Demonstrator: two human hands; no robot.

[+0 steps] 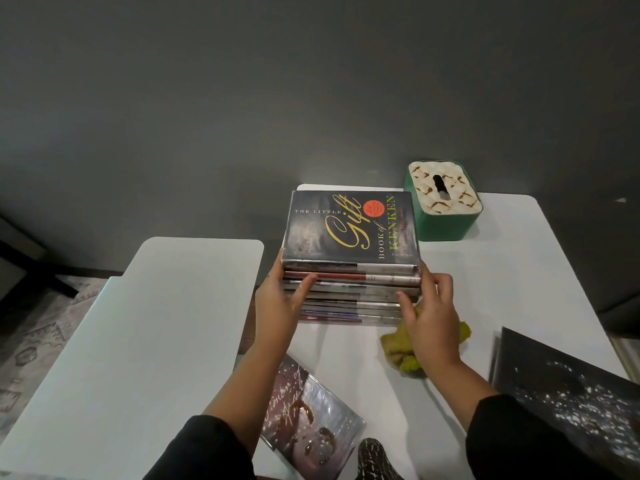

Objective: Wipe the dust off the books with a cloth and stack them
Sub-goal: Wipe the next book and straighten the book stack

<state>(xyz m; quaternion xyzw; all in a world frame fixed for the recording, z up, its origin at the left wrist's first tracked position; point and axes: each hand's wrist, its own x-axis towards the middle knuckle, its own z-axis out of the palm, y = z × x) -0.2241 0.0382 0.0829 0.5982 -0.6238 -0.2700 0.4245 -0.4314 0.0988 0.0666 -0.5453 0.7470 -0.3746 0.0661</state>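
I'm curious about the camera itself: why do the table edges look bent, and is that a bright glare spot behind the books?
Head view: the wide-angle lens bows the white table edges; a pale glare patch sits on the wall just behind the stack of books; the dark book at right looks smeared; the plastic-covered book near the left hand shows sheen.

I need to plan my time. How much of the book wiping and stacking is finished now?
Mostly done, it seems: a tall stack of hardcover books stands on the white table. Both hands, left hand and right hand, press its sides, squaring it. The yellow-green cloth lies put down. Left: a reddish glossy book and a black speckled book lie unstacked.
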